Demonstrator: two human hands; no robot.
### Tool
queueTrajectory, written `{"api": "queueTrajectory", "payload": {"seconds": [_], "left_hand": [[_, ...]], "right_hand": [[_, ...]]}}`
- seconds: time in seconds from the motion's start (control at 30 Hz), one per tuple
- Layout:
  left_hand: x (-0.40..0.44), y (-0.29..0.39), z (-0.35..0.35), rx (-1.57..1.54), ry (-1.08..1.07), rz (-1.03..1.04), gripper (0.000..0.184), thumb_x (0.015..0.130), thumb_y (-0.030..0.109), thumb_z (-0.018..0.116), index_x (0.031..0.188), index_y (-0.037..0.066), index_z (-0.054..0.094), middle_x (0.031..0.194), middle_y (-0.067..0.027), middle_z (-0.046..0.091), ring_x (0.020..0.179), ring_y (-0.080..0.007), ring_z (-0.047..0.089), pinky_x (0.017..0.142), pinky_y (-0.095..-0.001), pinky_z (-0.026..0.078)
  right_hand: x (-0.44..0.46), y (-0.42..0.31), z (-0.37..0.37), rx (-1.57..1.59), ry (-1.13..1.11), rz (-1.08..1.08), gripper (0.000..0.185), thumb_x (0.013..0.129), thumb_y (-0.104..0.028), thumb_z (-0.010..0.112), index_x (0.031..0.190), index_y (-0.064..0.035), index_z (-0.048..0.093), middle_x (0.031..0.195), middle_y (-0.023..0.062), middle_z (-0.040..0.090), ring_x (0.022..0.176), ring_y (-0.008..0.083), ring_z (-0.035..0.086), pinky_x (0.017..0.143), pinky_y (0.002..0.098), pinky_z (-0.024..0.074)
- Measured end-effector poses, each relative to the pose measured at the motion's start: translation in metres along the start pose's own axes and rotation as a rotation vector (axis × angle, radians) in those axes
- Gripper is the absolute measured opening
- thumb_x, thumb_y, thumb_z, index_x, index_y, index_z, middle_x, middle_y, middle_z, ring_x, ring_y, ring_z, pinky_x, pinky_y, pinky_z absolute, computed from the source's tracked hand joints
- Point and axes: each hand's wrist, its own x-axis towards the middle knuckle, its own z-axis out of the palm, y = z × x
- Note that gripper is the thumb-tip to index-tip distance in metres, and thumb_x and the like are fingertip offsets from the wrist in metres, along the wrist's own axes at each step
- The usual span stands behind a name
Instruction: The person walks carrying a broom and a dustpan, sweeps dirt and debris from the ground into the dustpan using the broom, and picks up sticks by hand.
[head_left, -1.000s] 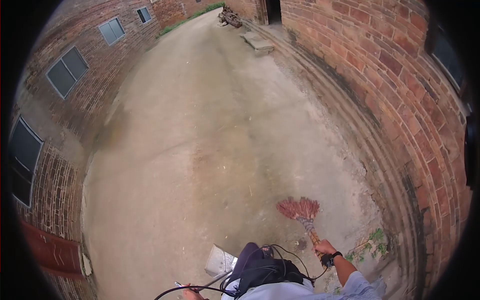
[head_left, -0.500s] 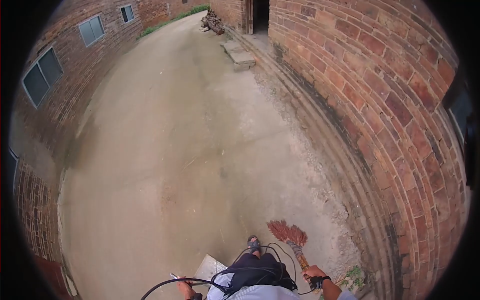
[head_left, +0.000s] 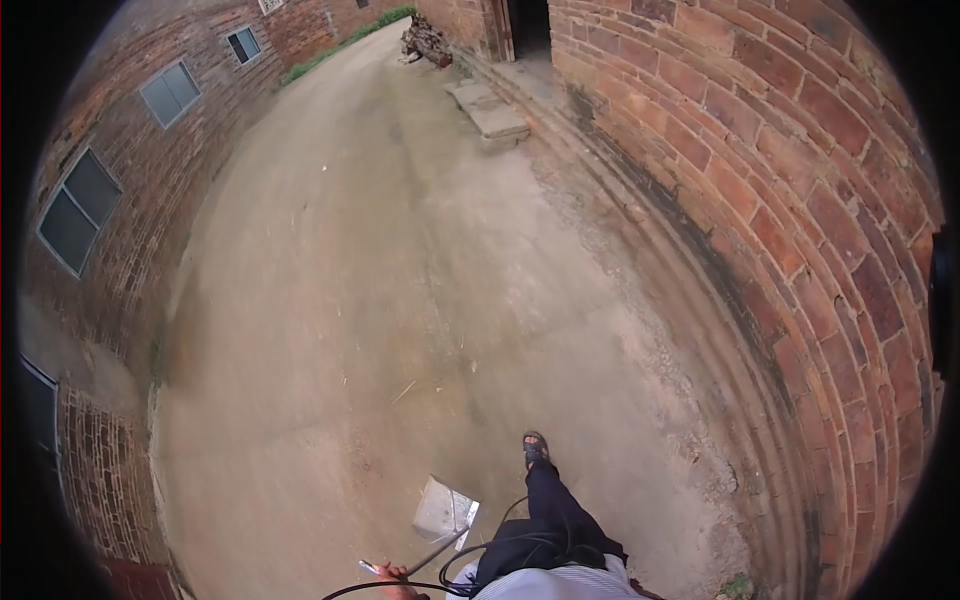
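Observation:
At the bottom edge, left of my body, my left hand (head_left: pixel 395 582) is closed round the handle of a dustpan. The pale metal dustpan (head_left: pixel 440 512) hangs low over the concrete, just left of my legs. A small light-coloured object (head_left: pixel 369 567) shows by the fingers; I cannot make out what it is. My right hand and the reddish broom are outside the frame. A black cable (head_left: pixel 500 545) loops across my dark trousers. One sandalled foot (head_left: pixel 535 448) is stretched forward on the ground.
A concrete lane (head_left: pixel 380 300) runs ahead between brick walls. On the right are a ledge along the wall, a stone slab (head_left: pixel 487 110) and a dark doorway (head_left: pixel 530 30). Further off lies a woodpile (head_left: pixel 427 42). Weeds (head_left: pixel 738 586) grow at the lower right.
My right hand and the broom have dropped out of view. My foot has stepped forward, and the slab and lane features have shifted in view. The dustpan shows more fully than half a second ago.

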Motion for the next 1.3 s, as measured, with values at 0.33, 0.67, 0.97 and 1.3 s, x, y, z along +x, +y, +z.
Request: {"api": "queueTrajectory", "payload": {"seconds": [0.33, 0.67, 0.97, 1.3], "left_hand": [[0.017, 0.053, 0.255, 0.187, -0.062, -0.015, 0.033, 0.106, 0.031, 0.050, 0.096, 0.000, 0.058, 0.067, 0.0027, 0.036, 0.059, -0.0112, 0.036, 0.059, -0.0315, 0.039], [0.080, -0.002, 0.445, 0.196, 0.084, -0.070, 0.035, 0.107, 0.034, 0.049, 0.101, 0.000, 0.055, 0.070, 0.0009, 0.041, 0.065, -0.0133, 0.043, 0.063, -0.0307, 0.038], [0.164, 0.048, 0.622, -0.143, 0.434, -0.098, 0.033, 0.106, 0.031, 0.048, 0.098, 0.000, 0.055, 0.066, -0.0008, 0.043, 0.058, -0.0147, 0.042, 0.058, -0.0331, 0.043], [0.246, 0.085, 0.786, -0.126, 0.631, -0.041, 0.037, 0.107, 0.035, 0.049, 0.099, -0.001, 0.054, 0.068, -0.0003, 0.042, 0.061, -0.0139, 0.042, 0.061, -0.0332, 0.043]], "right_hand": [[-0.007, -0.413, -0.100, -0.117, -0.065, -0.274, 0.012, 0.081, -0.007, 0.070, 0.088, 0.0018, 0.066, 0.067, 0.0117, 0.065, 0.052, 0.0219, 0.062, 0.047, 0.0362, 0.0499], [-0.023, -0.742, -0.137, -0.196, 0.172, -0.372, 0.015, 0.087, -0.010, 0.064, 0.098, -0.0046, 0.055, 0.067, 0.0074, 0.060, 0.050, 0.0186, 0.060, 0.045, 0.0336, 0.0524], [0.008, -0.917, -0.085, -0.989, 0.246, -0.402, 0.037, 0.086, -0.027, 0.071, 0.085, 0.0093, 0.065, 0.065, 0.0154, 0.062, 0.064, 0.0310, 0.067, 0.056, 0.0429, 0.0522], [0.016, -1.218, 0.028, -1.142, 0.039, -0.199, 0.043, 0.084, -0.033, 0.073, 0.086, 0.0099, 0.068, 0.069, 0.0164, 0.067, 0.072, 0.0274, 0.070, 0.067, 0.0423, 0.0545]]}}
